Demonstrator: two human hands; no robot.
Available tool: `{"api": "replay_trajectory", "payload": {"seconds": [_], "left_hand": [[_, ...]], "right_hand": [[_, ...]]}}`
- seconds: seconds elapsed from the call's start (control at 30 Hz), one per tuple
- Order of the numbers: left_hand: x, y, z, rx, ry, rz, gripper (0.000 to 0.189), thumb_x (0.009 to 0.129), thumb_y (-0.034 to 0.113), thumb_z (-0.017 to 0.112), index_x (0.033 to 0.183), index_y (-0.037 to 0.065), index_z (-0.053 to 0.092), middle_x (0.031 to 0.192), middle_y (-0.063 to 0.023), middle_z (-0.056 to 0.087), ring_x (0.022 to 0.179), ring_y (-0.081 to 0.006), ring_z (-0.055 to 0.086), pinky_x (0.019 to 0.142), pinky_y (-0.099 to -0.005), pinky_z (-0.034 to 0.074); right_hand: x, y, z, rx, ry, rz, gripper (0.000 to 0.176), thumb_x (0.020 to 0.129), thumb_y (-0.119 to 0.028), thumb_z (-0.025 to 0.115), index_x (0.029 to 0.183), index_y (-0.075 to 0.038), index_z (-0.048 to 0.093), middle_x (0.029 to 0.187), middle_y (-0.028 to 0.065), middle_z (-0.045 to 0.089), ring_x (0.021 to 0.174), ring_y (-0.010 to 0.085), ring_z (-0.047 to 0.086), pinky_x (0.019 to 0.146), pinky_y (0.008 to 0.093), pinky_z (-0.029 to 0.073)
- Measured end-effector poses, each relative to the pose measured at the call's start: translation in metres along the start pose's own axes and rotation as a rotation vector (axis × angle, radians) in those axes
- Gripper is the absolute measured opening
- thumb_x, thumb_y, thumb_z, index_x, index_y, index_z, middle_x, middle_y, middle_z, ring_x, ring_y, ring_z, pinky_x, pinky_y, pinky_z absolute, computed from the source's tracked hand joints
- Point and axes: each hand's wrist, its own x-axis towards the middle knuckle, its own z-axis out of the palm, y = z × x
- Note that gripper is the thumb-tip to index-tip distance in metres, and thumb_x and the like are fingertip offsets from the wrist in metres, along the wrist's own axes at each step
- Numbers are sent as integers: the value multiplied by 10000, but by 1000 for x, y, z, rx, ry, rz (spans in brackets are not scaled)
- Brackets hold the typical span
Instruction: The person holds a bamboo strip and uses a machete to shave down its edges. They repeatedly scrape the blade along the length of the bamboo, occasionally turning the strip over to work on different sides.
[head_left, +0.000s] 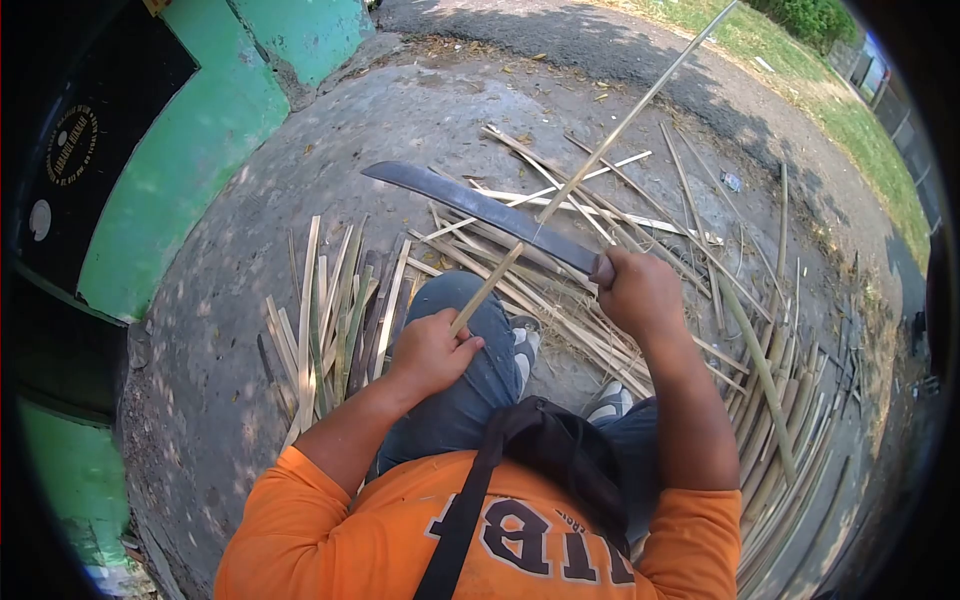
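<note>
My left hand (433, 352) is closed around the near end of a long thin bamboo strip (600, 150), just above my left knee. The strip slants away up to the right, toward the grass. My right hand (640, 290) grips the handle of a machete (470, 203), whose broad dark blade points left with its curved tip farthest out. The blade crosses over the strip a little beyond my left hand, overlapping it in this view. Below the blade lies a loose heap of split bamboo strips (575, 315) on the ground, partly hidden by my legs.
A bundle of split strips (340, 310) lies left of my knee. Bamboo poles (775, 420) are piled on the right. A green wall (200, 160) with a dark panel stands at left. Rough concrete ground (235, 300) stretches toward a path and grass (870, 130).
</note>
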Motion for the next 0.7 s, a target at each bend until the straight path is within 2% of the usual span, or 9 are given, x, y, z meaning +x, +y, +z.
{"api": "replay_trajectory", "payload": {"seconds": [0.13, 0.3, 0.4, 0.57, 0.7], "left_hand": [[3, -7, 1, 29, -18, -12, 343, 826, 333, 847, 876, 49, 661, 750, -160, 694, 721, -352, 704, 667, -433, 538], [3, -6, 2, 37, -29, 1, 344, 821, 336, 848, 867, 53, 658, 740, -157, 688, 703, -352, 697, 653, -435, 534], [2, -4, 1, 32, -29, -6, 343, 821, 337, 849, 857, 56, 654, 736, -156, 686, 693, -357, 692, 644, -435, 530], [2, -11, 4, 35, 5, 19, 347, 820, 342, 849, 848, 60, 649, 729, -154, 683, 695, -361, 690, 642, -433, 528], [4, -7, 1, 31, -9, 24, 345, 819, 336, 852, 845, 58, 649, 721, -152, 680, 698, -361, 690, 645, -434, 527]], "right_hand": [[-3, 0, -7, -40, -7, 15, 107, 840, -214, 686, 888, -121, 708, 780, 172, 718, 762, 405, 716, 700, 519, 566], [-11, -20, -6, -11, -145, -54, 107, 832, -212, 683, 853, -110, 706, 785, 180, 718, 765, 397, 718, 709, 517, 564], [-8, -12, 2, 11, -113, -64, 114, 834, -211, 680, 829, -99, 702, 784, 188, 716, 767, 395, 719, 707, 518, 562], [8, 24, -5, 35, 10, 141, 116, 847, -212, 677, 890, -123, 738, 816, 180, 727, 794, 418, 711, 735, 528, 568], [3, 23, -12, -42, 10, 80, 120, 850, -223, 682, 896, -122, 725, 840, 171, 733, 801, 399, 718, 731, 518, 567]]}}
